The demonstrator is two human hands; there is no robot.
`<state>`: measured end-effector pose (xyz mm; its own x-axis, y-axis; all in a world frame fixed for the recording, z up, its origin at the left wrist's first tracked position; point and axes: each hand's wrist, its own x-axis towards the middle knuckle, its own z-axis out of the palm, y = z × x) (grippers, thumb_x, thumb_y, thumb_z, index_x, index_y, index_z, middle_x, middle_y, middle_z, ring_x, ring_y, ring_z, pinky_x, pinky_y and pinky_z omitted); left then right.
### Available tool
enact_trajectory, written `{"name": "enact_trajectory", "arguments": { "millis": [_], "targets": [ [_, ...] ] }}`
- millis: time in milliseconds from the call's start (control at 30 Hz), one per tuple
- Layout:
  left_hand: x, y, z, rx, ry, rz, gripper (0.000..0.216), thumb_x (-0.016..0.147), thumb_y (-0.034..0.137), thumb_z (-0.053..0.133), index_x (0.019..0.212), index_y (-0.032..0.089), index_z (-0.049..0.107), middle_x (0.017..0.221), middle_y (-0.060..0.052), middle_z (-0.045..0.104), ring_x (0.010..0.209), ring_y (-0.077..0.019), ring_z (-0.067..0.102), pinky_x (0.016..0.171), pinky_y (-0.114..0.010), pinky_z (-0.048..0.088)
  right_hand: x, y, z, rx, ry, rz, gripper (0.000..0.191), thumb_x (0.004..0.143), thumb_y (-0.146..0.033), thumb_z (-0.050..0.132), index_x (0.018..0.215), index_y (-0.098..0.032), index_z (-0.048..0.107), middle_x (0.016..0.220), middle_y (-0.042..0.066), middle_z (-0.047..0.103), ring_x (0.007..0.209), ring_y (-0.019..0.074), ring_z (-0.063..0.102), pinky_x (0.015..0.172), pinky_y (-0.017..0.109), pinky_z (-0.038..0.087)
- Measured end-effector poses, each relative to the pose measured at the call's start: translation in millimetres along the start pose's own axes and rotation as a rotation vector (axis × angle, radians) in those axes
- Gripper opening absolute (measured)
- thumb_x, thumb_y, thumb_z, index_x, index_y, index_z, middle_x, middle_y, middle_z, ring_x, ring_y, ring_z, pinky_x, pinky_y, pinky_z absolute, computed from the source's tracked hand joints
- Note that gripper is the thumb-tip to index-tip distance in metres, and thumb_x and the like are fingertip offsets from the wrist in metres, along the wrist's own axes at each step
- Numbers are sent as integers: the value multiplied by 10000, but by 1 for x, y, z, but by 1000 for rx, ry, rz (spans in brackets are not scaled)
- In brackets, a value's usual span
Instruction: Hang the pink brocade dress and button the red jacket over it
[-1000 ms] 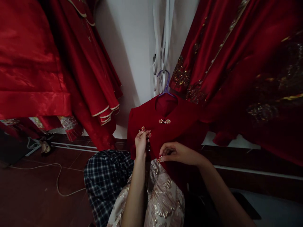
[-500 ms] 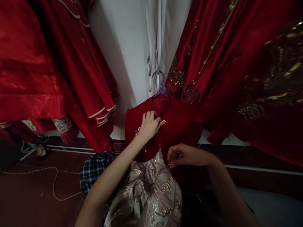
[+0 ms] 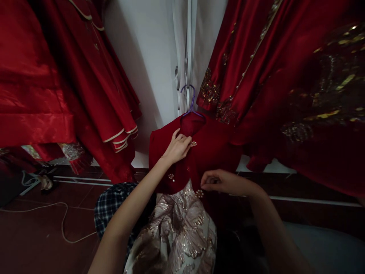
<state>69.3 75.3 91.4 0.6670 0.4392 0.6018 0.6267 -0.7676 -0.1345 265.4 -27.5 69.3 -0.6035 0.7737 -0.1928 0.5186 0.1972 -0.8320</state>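
A dark red garment [image 3: 216, 133] with pearl-beaded ornaments hangs before me on a purple hanger [image 3: 192, 106]. My left hand [image 3: 178, 147] lies on its upper front, fingers closed on the cloth beside a small beaded ornament [image 3: 194, 144]. Lower and to the right, my right hand [image 3: 218, 181] has thumb and forefinger pinched together at the garment's front. What they hold, if anything, is too small to make out. A round pearl ornament [image 3: 199, 194] sits just beneath those fingertips. Another beaded ornament [image 3: 171, 177] shows below my left wrist.
Pale shiny brocade [image 3: 182, 232] bulges below the red garment, with dark plaid cloth [image 3: 114, 203] beside it. Red garments [image 3: 111, 87] hang at left, and gold-trimmed red ones [image 3: 242, 68] at right. A thin cable [image 3: 63, 224] runs over the floor near a shoe [image 3: 45, 183].
My left hand has turned slightly, its fingers still at the upper front. My right hand has lifted a little, and the pearl ornament below it now shows fully. The view has shifted slightly.
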Motion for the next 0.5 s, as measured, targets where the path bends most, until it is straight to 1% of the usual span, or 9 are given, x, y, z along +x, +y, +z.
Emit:
{"name": "enact_trajectory", "arguments": {
  "millis": [100, 233, 333, 367, 433, 500],
  "targets": [
    [1, 0, 2, 25, 10, 17, 200, 911, 257, 331, 901, 194, 520, 763, -18, 593, 846, -161, 513, 1072, -483, 201, -3, -2, -2, -19, 51, -6, 409, 765, -525, 539, 900, -144, 604, 767, 51, 641, 690, 132, 563, 610, 242, 419],
    [3, 0, 4, 37, 11, 11, 216, 911, 303, 341, 893, 187, 523, 809, -26, 612, 858, -161, 521, 1063, -470, 208, -7, -2, -5, -28, 75, 0, 401, 786, -514, 523, 924, -144, 591, 773, 53, 640, 700, 134, 564, 626, 247, 424],
    [3, -5, 2, 72, -39, 39, 248, 903, 335, 352, 872, 182, 545, 817, -38, 625, 854, -166, 528, 1058, -458, 193, -10, -4, -8, -36, 96, 1, 403, 788, -515, 522, 933, -146, 592, 787, 55, 641, 721, 142, 574, 650, 260, 442],
    [2, -8, 2, 90, -68, 54, 249, 898, 335, 362, 858, 182, 553, 796, -39, 628, 846, -168, 530, 1055, -454, 190, -11, -7, -9, -31, 117, -11, 402, 783, -514, 530, 938, -150, 595, 820, 60, 646, 756, 149, 582, 680, 268, 452],
    [-2, -14, -1, 125, -117, 62, 229, 882, 324, 390, 846, 180, 565, 751, -43, 631, 833, -176, 533, 1042, -448, 197, -10, -14, -12, 10, 188, -68, 401, 772, -510, 551, 972, -166, 595, 949, 72, 645, 884, 170, 587, 785, 290, 462],
    [-8, -19, -3, 157, -120, 28, 212, 867, 310, 409, 875, 174, 570, 739, -56, 635, 829, -188, 536, 1015, -450, 221, -4, -24, -14, 88, 309, -146, 424, 765, -512, 561, 1038, -188, 578, 1108, 79, 607, 1042, 187, 549, 916, 316, 430]
  ]
}}
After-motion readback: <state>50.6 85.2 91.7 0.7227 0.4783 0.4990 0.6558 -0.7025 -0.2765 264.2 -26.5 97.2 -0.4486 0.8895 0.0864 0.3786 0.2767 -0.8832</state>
